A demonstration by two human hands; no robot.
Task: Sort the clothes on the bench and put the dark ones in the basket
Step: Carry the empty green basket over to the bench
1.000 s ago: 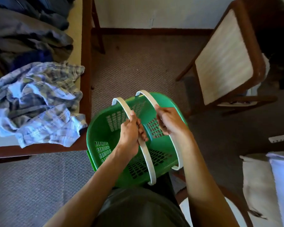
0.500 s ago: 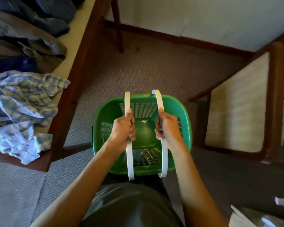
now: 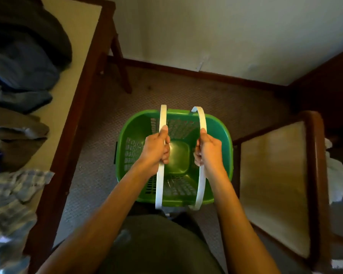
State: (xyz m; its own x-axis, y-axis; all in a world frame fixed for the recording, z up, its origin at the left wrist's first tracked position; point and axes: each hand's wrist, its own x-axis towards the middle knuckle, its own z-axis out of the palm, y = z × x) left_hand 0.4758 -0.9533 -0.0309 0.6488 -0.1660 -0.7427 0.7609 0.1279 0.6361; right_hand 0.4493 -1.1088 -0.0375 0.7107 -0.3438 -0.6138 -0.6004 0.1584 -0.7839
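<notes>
Placing the empty basket [image 3: 222, 139] beside the bench [image 3: 67, 123].
Left hand [image 3: 153, 150] and right hand [image 3: 209, 150] each curl fingers round a white handle; next, release and pick dark clothes [image 3: 22, 72].

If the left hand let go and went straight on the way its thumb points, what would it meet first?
Probably the basket's far wall. The left hand grips the left handle with its thumb lying along the strap, pointing away from the person. Depth is unclear from this view; the hand might pass over the rim towards the carpet.

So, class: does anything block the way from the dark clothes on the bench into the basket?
Only the two white handles, held up over the empty basket by both hands; between bench and basket lies bare carpet.
</notes>
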